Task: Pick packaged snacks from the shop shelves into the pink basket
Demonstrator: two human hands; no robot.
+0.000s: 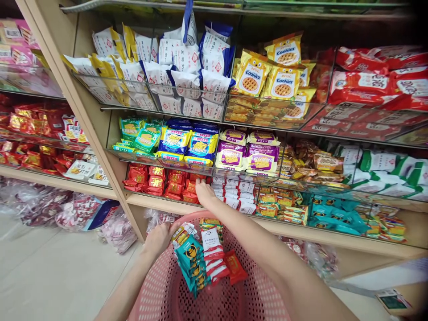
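My left hand [159,237] is closed on the far-left rim of a pink perforated plastic basket [152,285]. Inside the basket lie teal snack packets [190,261], white-and-red packets [212,245], a red packet [235,266] and some yellow-green packets [211,223]. My right hand [204,194] reaches over the basket to the bottom shelf. It is at the right end of a row of red-wrapped snacks [175,183], touching or almost touching them. Most of its fingers are hidden, so its grip does not show. White-and-red packets [234,191] lie just right of that hand.
Clear dividers split the shelves. Above are green biscuit packs [147,136], blue-yellow packs [202,145], purple packs [262,154], yellow cookie bags [252,76] and red bags [364,84]. A wooden upright [76,107] stands left. Bagged goods [117,232] sit on the tiled floor [67,272].
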